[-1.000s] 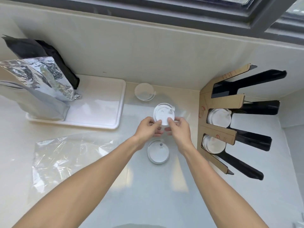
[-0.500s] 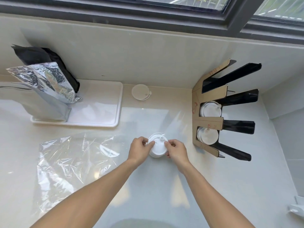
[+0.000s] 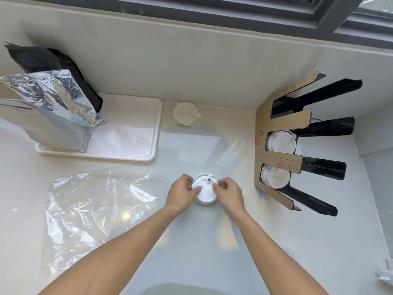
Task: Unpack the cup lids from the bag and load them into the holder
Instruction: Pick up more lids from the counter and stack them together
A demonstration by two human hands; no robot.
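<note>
A white cup lid (image 3: 205,193) sits in the middle of the counter, stacked on another lid whose rim shows beneath it. My left hand (image 3: 182,193) pinches its left edge and my right hand (image 3: 228,193) pinches its right edge. The cardboard and black holder (image 3: 278,122) stands at the right, with white lids in its middle slot (image 3: 280,142) and lower slot (image 3: 275,177); its top slot looks empty. One more lid (image 3: 186,113) lies alone near the back wall. The clear plastic bag (image 3: 89,209) lies flat and crumpled to the left.
A white tray (image 3: 131,141) at the back left carries a silver foil pouch (image 3: 53,107) and a black pouch (image 3: 42,60). The wall and a dark window frame run along the back. A small white object (image 3: 385,275) shows at the lower right edge.
Both hands brought the held lid down and toward me onto the lid lying on the counter. They now rest at its edges, nearly still over the last half second.
</note>
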